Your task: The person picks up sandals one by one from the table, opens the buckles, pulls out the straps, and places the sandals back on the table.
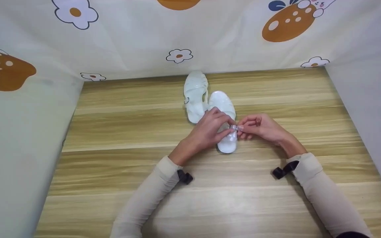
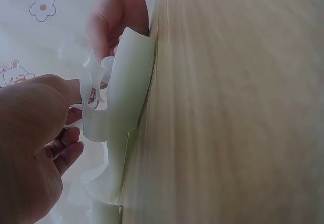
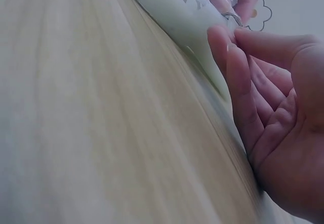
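Note:
A translucent white sandal (image 1: 222,100) lies sole down on the wood-look surface, toe toward the back wall. My left hand (image 1: 208,127) reaches over it from the left and pinches its ankle strap between thumb and forefinger. At the sandal's right side my right hand (image 1: 265,129) pinches the strap at the small metal buckle (image 3: 233,16) with thumb and forefinger. The fingertips of both hands nearly meet there, so the strap's end is mostly hidden. In the left wrist view, the sandal's pale side (image 2: 131,72) stands between the two hands.
The matching sandal (image 1: 195,86) lies just behind and left, close to the back wall (image 1: 134,49), its own buckle on its left side. Patterned cloth walls bound the wood-grain surface (image 1: 127,132) at the back, left and right.

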The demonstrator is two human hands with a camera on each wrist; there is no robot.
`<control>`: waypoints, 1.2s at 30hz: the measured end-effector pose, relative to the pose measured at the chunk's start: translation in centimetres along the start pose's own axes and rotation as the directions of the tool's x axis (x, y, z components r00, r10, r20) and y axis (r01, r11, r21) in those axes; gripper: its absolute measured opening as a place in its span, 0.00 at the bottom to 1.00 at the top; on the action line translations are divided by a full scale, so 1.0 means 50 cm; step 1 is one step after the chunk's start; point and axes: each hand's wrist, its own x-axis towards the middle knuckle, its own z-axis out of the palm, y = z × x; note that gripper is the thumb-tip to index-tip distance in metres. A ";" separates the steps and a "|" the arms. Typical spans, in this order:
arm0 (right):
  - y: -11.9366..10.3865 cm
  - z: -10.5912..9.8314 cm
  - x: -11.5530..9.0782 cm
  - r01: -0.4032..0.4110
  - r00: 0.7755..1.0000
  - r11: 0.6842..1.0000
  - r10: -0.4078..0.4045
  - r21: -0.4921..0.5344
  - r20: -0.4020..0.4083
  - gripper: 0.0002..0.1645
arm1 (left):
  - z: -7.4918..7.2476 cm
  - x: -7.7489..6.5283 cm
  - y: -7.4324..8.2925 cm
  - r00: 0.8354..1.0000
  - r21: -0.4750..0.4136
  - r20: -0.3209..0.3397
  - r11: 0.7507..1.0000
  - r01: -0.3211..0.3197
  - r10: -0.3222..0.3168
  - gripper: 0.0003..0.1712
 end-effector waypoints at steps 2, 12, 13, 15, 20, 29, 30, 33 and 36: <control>0.002 0.001 0.001 0.008 1.000 1.000 -0.008 0.004 -0.008 0.15 | 0.001 0.000 0.000 1.000 -0.003 0.000 1.000 0.002 -0.002 0.13; 0.006 -0.009 0.001 0.009 0.999 1.000 -0.008 -0.027 0.032 0.18 | 0.005 0.001 -0.003 0.999 0.021 -0.024 0.999 -0.031 0.032 0.11; 0.006 -0.010 0.001 0.006 0.999 1.000 -0.005 -0.031 0.037 0.18 | 0.004 0.001 -0.003 0.999 0.021 -0.024 0.999 -0.031 0.031 0.11; 0.005 -0.010 0.001 0.004 0.999 0.999 -0.003 -0.036 0.043 0.18 | 0.004 0.001 -0.003 0.999 0.018 -0.020 0.999 -0.026 0.027 0.11; 0.004 -0.001 0.003 0.033 0.998 0.999 -0.031 -0.042 0.049 0.17 | -0.001 0.001 0.000 1.000 -0.019 0.001 1.000 0.011 -0.011 0.12; 0.002 0.005 0.003 0.056 0.997 0.998 -0.055 -0.027 0.050 0.14 | -0.006 0.004 0.004 1.000 -0.049 0.001 0.998 0.029 -0.029 0.12; 0.002 0.005 0.003 0.057 0.997 0.998 -0.056 -0.024 0.052 0.14 | -0.006 0.005 0.005 1.000 -0.048 0.002 0.998 0.030 -0.030 0.12; 0.002 0.005 0.004 0.062 0.997 0.998 -0.061 -0.016 0.054 0.14 | -0.006 0.006 0.005 1.000 -0.051 -0.002 0.998 0.028 -0.028 0.12; 0.002 0.004 0.003 0.061 0.997 0.998 -0.060 -0.010 0.054 0.13 | -0.005 0.006 0.005 1.000 -0.054 -0.007 0.998 0.023 -0.023 0.12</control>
